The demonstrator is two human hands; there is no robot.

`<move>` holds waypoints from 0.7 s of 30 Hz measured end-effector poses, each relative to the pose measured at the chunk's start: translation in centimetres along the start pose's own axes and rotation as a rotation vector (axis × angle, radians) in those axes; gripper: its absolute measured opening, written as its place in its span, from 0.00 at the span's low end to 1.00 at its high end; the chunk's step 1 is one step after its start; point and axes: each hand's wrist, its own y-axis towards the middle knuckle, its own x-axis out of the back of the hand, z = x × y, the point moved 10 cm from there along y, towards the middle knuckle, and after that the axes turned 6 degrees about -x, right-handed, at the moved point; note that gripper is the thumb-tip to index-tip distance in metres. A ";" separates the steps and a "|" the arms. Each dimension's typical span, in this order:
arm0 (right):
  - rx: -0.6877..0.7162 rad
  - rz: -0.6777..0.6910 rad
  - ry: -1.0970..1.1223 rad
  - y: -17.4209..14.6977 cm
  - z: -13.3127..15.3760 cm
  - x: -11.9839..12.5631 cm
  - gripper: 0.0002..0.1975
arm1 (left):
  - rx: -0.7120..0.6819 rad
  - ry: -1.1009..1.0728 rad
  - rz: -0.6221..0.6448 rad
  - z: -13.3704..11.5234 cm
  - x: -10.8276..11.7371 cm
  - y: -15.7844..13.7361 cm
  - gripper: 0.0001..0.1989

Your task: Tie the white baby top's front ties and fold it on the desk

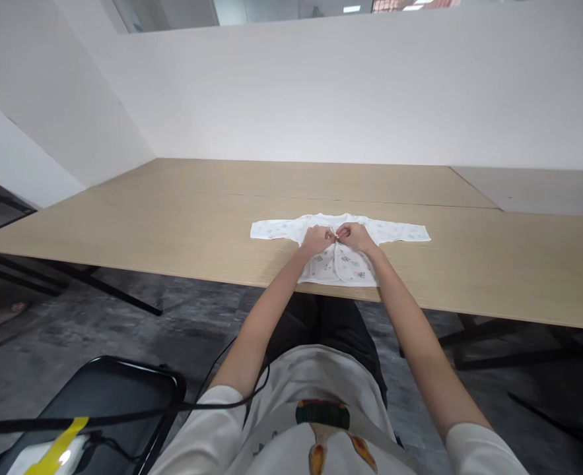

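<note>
White cloth T-shirt with a coloured print [315, 379] nearest; close work beyond it on a small white patterned long-sleeved cloth shirt [348, 265]

Worn by the person, the T-shirt lies on the near side of the small shirt, well apart from it. Off to the small shirt's near left are a thin black cable [137, 414] and a smooth black chair [117, 386]. The small shirt itself lies spread on a pale wood-coloured table [172, 218], sleeves stretched to both sides, hem just beside the near edge.

The bare left hand [319, 239] is over the left half of the small shirt's chest, the bare right hand [354, 236] over the right half. They meet at its front opening, below the neckline. On each, thumb and fingertips are drawn together, apparently clamped on the cloth; any fastener between them is too small to make out.

The step in hand looks to be work on the front edges at that spot; whether they are being joined or parted, I cannot tell. The next move calls for fine fingertip control: one hand steadying its edge, the other working against it, without tugging the small shirt askew.
</note>
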 end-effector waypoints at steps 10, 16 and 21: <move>-0.256 0.005 0.233 -0.2 -2.5 0.3 0.11 | -0.162 -0.007 -0.080 -1.4 0.5 0.0 0.12; -0.311 0.088 0.497 -0.9 -1.7 -0.3 0.13 | -0.221 -0.013 -0.096 -1.9 0.7 0.0 0.13; -0.362 0.098 0.550 -1.3 -1.2 -0.1 0.08 | -0.244 -0.120 -0.089 -2.6 1.1 -0.2 0.14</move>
